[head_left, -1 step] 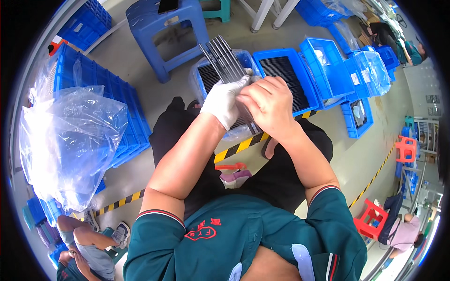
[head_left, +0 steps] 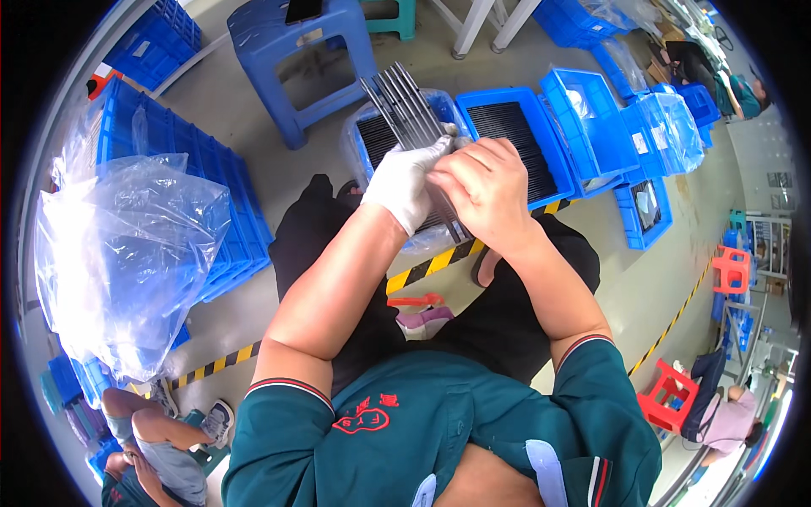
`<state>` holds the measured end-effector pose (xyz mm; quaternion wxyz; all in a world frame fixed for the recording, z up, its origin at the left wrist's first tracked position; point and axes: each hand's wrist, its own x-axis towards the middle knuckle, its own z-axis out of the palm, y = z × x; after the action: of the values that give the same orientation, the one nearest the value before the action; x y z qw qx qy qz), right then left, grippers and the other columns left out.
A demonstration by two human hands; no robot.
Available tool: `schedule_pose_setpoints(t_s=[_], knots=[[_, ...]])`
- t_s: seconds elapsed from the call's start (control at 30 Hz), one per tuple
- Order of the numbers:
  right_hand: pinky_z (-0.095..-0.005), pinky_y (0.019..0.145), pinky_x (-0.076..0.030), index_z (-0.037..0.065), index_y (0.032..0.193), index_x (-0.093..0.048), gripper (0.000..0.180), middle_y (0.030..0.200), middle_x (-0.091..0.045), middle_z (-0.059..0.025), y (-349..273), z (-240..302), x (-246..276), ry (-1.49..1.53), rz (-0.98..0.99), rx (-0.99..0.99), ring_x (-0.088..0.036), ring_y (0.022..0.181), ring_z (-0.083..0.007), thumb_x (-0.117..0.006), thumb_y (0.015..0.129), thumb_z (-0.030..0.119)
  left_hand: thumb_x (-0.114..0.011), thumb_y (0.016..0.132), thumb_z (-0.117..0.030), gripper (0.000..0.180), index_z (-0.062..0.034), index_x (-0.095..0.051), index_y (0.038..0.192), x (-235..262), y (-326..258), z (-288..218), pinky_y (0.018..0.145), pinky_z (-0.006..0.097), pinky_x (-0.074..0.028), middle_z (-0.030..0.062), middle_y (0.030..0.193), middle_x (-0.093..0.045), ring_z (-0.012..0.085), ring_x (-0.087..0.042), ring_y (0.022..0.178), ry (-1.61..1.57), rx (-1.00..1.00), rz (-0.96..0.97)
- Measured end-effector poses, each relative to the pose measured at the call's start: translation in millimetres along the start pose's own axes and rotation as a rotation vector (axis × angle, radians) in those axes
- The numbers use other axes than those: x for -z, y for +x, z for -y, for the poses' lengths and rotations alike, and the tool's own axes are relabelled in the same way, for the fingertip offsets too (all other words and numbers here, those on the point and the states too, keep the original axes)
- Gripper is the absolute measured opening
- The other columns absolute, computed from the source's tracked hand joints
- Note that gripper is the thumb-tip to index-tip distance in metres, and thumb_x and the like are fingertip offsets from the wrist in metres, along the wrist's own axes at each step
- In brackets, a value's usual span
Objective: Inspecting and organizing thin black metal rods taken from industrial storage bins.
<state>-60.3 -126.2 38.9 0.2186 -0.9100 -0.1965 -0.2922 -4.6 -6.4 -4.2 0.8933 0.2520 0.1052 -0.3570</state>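
The left hand (head_left: 408,179), in a white glove, and the bare right hand (head_left: 487,193) meet in front of the person's knees, both closed around a stack of thin dark grey plates (head_left: 407,108). The left grip wraps the stack from the left side with its fingers curled over the lower part, and the right grip clasps it from the right, fingers folded tight against the plates and touching the gloved fingers. The upper ends of the plates fan out slightly above both hands, tilted away from the person; the lower ends show just below the hands. The stack is held in the air over a blue tray lined with clear plastic (head_left: 369,135) that sits on the floor and holds more dark plates standing on edge. Just beside it to the right lies a second blue tray (head_left: 516,135), also filled with dark ribbed plates. Further right are several smaller blue bins (head_left: 591,127), some covered in clear film. A blue plastic stool (head_left: 300,63) stands on the floor beyond the trays. At the left, a large clear plastic bag (head_left: 127,253) bulges over a stack of blue crates (head_left: 215,203). A yellow-and-black striped tape line (head_left: 422,266) runs across the floor under the person's legs.
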Motion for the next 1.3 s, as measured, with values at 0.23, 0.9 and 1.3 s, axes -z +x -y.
schedule_pose_setpoints(t_s=[0.23,0.9,1.3], knots=[[-0.0314,0.06,-0.046,0.005,0.076,-0.067,0.011,0.069,-0.062,-0.0053,20,4,45,0.167,-0.307,-0.217,-0.058,0.064,-0.0211,-0.077,0.072,0.006,-0.051,0.096,-0.007,0.007,-0.0057,-0.054,0.102,-9,-9,3,0.076,0.043,-0.051,0.0107,0.092,-0.062,0.0286,-0.061,0.085,-0.097,0.133,-0.007],[-0.036,0.066,-0.046,0.005,0.075,-0.066,0.012,0.072,-0.064,-0.0069,-4,-7,-3,0.186,0.002,-0.138,-0.061,0.07,-0.0261,-0.076,0.07,0.01,-0.055,0.094,-0.005,0.012,0.0001,-0.06,0.104,4,5,-1,0.082,0.037,-0.053,0.0149,0.097,-0.065,0.0257,-0.064,0.088,-0.112,0.056,-0.009],[-0.0385,0.066,-0.045,0.009,0.072,-0.065,0.014,0.071,-0.064,-0.0064,-11,-7,-12,0.155,0.064,-0.151,-0.061,0.071,-0.0269,-0.074,0.069,0.019,-0.055,0.095,-0.007,0.014,0.0015,-0.061,0.104,1,4,6,0.081,0.035,-0.053,0.0148,0.1,-0.064,0.0249,-0.063,0.09,-0.085,0.046,-0.066]])
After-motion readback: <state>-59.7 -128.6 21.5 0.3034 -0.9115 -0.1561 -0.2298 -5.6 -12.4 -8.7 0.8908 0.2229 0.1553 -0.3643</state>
